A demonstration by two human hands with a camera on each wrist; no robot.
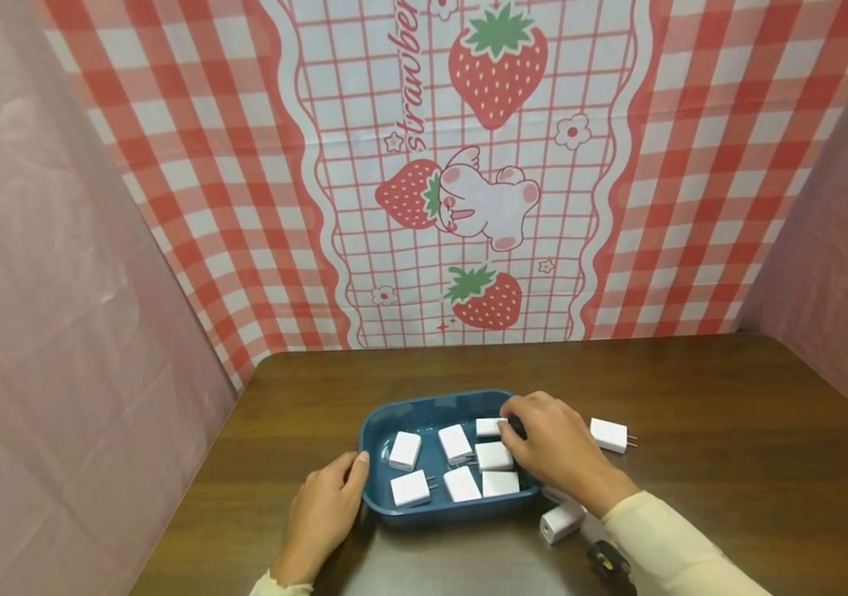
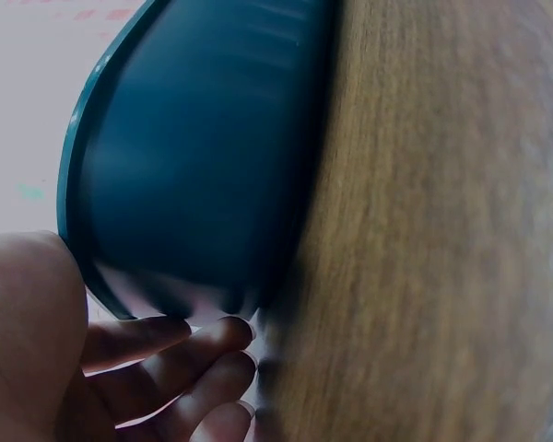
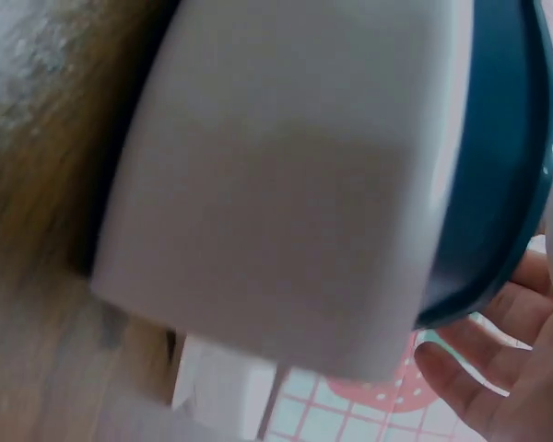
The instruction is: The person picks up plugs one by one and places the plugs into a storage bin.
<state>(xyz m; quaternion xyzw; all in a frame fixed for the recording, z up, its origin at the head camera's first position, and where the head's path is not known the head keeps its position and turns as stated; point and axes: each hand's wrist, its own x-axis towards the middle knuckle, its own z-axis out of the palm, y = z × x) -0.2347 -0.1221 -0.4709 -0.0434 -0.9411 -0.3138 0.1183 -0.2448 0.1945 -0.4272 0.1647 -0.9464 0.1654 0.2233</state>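
A blue plastic tray (image 1: 431, 511) holds several white charger plugs (image 1: 455, 444), some with metal prongs showing. At its left end my left hand (image 1: 325, 505) holds the tray, the thumb at the rim. The left wrist view shows its bent fingers (image 2: 147, 378) against the outer wall. My right hand (image 1: 554, 443) grips the right end, its thumb over the inside, close to a charger plug (image 1: 489, 427). Its fingers (image 3: 484, 368) reach round outside the rim in the right wrist view, where a large, near charger plug (image 3: 286, 175) hides much of the tray.
On the brown wooden table (image 1: 282, 414), a charger plug (image 1: 609, 435) lies right of the tray, prongs pointing right. Another charger plug (image 1: 562, 521) lies near the right forearm. A red checked strawberry cloth (image 1: 469, 207) hangs behind, with pink cloth (image 1: 81, 331) at the sides.
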